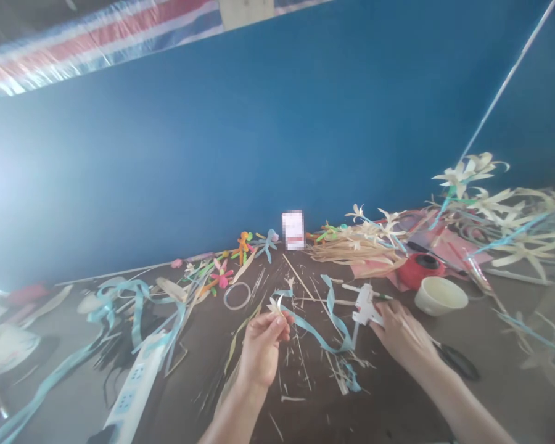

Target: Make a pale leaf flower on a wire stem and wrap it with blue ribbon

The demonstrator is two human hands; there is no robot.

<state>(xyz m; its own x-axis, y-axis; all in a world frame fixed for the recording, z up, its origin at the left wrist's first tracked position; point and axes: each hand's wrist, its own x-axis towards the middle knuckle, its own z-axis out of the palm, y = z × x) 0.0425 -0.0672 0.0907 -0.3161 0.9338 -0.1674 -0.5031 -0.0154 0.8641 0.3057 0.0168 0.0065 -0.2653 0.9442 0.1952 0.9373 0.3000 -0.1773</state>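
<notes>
My left hand is closed, pinching a small white flower between thumb and fingertips. A light-blue ribbon curls across the table just right of it. Farther right, my right hand has its fingers around the handle end of a white hot glue gun, whose nozzle points left. Part of the handle is hidden by the fingers. Beside that hand stands a cream bowl, and the black handle of a tool lies near the wrist.
A white power strip lies at left near more blue ribbon. A clear ring and small colourful figures sit toward the blue wall. Pale flowers and a red round object crowd the right. Scraps litter the middle.
</notes>
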